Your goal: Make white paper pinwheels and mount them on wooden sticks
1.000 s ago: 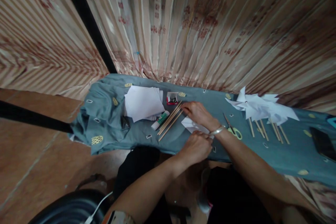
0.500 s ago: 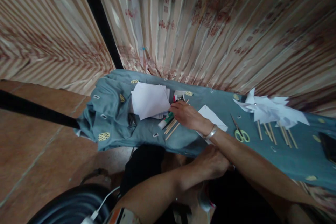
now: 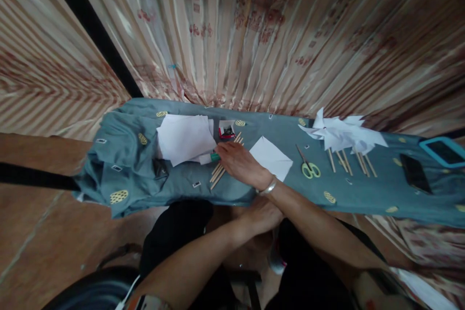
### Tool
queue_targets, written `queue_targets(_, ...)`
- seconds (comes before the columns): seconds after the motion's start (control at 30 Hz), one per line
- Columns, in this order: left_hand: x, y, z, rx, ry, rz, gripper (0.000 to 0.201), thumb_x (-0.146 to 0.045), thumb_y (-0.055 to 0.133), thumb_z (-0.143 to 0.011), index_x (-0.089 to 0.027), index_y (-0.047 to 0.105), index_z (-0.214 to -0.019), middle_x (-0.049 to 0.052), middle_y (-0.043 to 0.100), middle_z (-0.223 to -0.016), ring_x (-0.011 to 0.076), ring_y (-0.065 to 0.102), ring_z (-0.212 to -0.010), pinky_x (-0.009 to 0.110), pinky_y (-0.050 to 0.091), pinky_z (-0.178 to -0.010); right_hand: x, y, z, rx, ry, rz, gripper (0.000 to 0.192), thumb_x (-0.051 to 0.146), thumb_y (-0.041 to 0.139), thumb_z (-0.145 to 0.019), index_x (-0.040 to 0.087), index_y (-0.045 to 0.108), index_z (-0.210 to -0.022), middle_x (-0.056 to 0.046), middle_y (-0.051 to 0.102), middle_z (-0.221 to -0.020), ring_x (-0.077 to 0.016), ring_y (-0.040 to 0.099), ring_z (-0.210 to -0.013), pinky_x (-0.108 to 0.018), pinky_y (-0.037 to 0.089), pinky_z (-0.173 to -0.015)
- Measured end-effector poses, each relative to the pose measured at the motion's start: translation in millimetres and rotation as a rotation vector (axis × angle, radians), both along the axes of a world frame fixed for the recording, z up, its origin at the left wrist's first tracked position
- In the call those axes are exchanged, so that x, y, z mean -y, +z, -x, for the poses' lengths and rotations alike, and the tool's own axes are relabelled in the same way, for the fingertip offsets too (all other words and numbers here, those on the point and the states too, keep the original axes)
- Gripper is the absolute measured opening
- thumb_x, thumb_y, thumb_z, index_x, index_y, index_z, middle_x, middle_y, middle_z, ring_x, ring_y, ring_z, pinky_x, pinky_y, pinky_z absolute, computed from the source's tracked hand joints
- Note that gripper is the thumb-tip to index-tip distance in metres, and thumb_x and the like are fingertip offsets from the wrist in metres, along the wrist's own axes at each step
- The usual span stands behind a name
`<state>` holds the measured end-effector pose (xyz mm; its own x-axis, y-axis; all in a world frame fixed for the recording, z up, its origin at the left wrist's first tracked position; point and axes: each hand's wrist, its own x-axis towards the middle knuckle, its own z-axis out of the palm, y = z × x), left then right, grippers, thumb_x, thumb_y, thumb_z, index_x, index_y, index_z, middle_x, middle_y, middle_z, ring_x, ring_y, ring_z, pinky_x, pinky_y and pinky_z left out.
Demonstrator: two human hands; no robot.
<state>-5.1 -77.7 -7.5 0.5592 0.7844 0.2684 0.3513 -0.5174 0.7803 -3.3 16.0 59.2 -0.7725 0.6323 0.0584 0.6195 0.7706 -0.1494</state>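
A teal patterned cloth (image 3: 276, 193) covers the long worktop against striped curtains (image 3: 276, 34) (tiled floor at left). The right hand (image 3: 238, 162) lies loosely open on the wooden sticks (image 3: 218, 174), beside a folded white paper (image 3: 271, 157); the left hand (image 3: 259, 215) hangs below the near edge, its grip hidden.
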Motion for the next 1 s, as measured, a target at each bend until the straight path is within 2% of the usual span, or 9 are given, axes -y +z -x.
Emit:
queue_targets(0.1,-13,2.5,4,-0.076,-0.036,0.019,0.026,-0.011,0.047,-0.087,-0.011,0.07,-0.1,0.016,0.074,-0.104,0.0303,0.07,-0.096,0.043,0.055,-0.089,7,3.4,-38,-0.351,-0.226,0.252,0.023,0.023,0.06,-0.092,0.015,0.065,-0.113,-0.008,0.071,-0.105,-0.0225,0.065,-0.092,-0.034,0.049,-0.083)
queue_targets(0.17,-26,3.9,9,-0.08,0.034,0.116,0.023,-0.015,0.05,-0.086,-0.012,0.071,-0.093,0.015,0.075,-0.097,0.0305,0.071,-0.09,0.044,0.056,-0.084,10,-0.5,-66,-0.586,-0.378,0.41,0.024,0.03,0.066,-0.087,0.02,0.068,-0.109,-0.003,0.073,-0.095,-0.0201,0.066,-0.083,-0.032,0.05,-0.077)
queue_targets(0.27,-47,6.4,21,0.177,0.196,0.307,0.017,-0.02,0.055,-0.085,-0.015,0.072,-0.084,0.009,0.076,-0.086,0.0238,0.07,-0.079,0.037,0.055,-0.078,13,-9.9,-104,-0.913,-0.46,0.614,0.028,0.041,0.073,-0.078,0.021,0.073,-0.097,-0.001,0.075,-0.09,-0.0193,0.067,-0.082,-0.032,0.051,-0.077)
queue_targets(0.33,-59,9.2,28,0.451,0.317,0.466,0.017,-0.026,0.059,-0.084,-0.017,0.072,-0.091,0.007,0.076,-0.092,0.0213,0.07,-0.082,0.031,0.054,-0.073,13,-14.8,-123,-1.057,-0.492,0.695,0.031,0.043,0.078,-0.072,0.022,0.075,-0.095,-0.001,0.076,-0.092,-0.0188,0.068,-0.084,-0.032,0.051,-0.079)
queue_targets(0.43,-69,15.3,35,0.82,0.433,0.741,0.034,-0.04,0.065,-0.08,-0.015,0.068,-0.103,0.008,0.074,-0.09,0.0185,0.07,-0.075,0.025,0.051,-0.061,15,-18.2,-140,-1.108,-0.55,0.747,0.033,0.042,0.082,-0.068,0.024,0.076,-0.095,-0.002,0.077,-0.094,-0.0179,0.067,-0.082,-0.033,0.051,-0.08)
queue_targets(0.5,-71,19.7,34,0.905,0.426,0.818,0.042,-0.045,0.071,-0.074,-0.015,0.068,-0.105,0.006,0.072,-0.086,0.0159,0.068,-0.07,0.023,0.049,-0.058,16,-19.1,-147,-1.055,-0.565,0.752,0.032,0.042,0.082,-0.068,0.024,0.077,-0.094,-0.001,0.077,-0.092,-0.018,0.067,-0.08,-0.034,0.051,-0.079)
queue_targets(0.63,-74,24.6,26,0.863,0.38,0.817,0.042,-0.033,0.081,-0.066,-0.017,0.07,-0.103,-0.001,0.068,-0.074,0.0106,0.062,-0.063,0.021,0.046,-0.059,16,-22.2,-157,-1.0,-0.554,0.776,0.031,0.039,0.084,-0.066,0.024,0.077,-0.093,-0.001,0.077,-0.091,-0.0196,0.067,-0.083,-0.036,0.051,-0.084)
queue_targets(0.8,-81,21.6,15,0.929,0.379,0.866,0.036,-0.028,0.087,-0.059,-0.017,0.073,-0.09,-0.001,0.07,-0.077,0.0101,0.065,-0.067,0.025,0.053,-0.072,13,-28.8,-166,-1.286,-0.694,0.929,0.037,0.034,0.089,-0.058,0.026,0.077,-0.092,0.001,0.077,-0.088,-0.0153,0.067,-0.075,-0.033,0.053,-0.078)
queue_targets(1.0,-81,18.7,4,0.94,0.397,0.89,0.038,-0.025,0.09,-0.052,-0.015,0.074,-0.085,0.0,0.073,-0.082,0.012,0.068,-0.073,0.026,0.056,-0.076,15,-37.6,-156,-1.521,-0.688,1.103,0.031,0.04,0.088,-0.059,0.024,0.076,-0.082,0.001,0.077,-0.081,-0.0146,0.068,-0.075,-0.031,0.055,-0.08)
